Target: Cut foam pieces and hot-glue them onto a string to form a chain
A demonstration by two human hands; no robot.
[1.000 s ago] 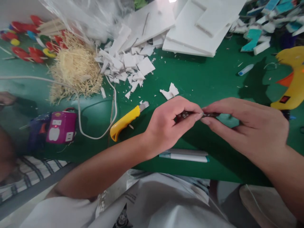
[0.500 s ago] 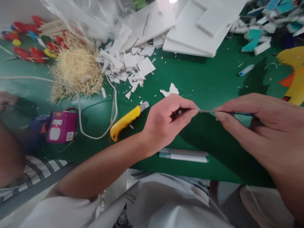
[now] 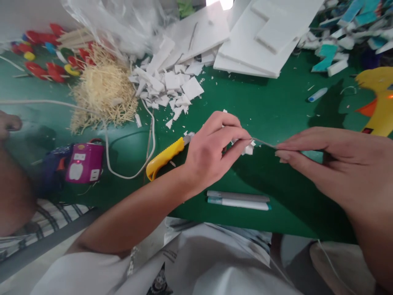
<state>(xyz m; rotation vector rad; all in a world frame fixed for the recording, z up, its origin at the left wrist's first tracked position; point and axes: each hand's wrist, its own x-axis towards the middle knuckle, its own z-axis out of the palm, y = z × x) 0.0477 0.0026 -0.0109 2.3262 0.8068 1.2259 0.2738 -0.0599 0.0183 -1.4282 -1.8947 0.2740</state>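
A thin grey wire-like strand (image 3: pixel 263 143) runs between my two hands above the green table, bending slightly. My left hand (image 3: pixel 211 149) pinches its left end between thumb and fingertips. My right hand (image 3: pixel 334 164) pinches it from the other side, and the part inside that hand is hidden. Small white foam bits (image 3: pixel 248 148) show just beside my left fingertips; whether they touch the hand I cannot tell. A yellow utility knife (image 3: pixel 164 159) lies left of my left hand, blade toward it. Below the hands lie a grey pen (image 3: pixel 238 196) and a white pen (image 3: pixel 242 203).
White foam scraps (image 3: pixel 172 84) and foam sheets (image 3: pixel 254 45) fill the back, beside a heap of wood shavings (image 3: pixel 106 90). A white cable (image 3: pixel 132 177) loops near a purple box (image 3: pixel 84 163). A yellow duck-like shape (image 3: pixel 379 96) stands right; another person's hand (image 3: pixel 9 123) is far left.
My left hand has shifted slightly left and up, its fingers rearranged. The strand now slopes and bends where it was straight. White bits now show by the left fingertips. The view shifted slightly.
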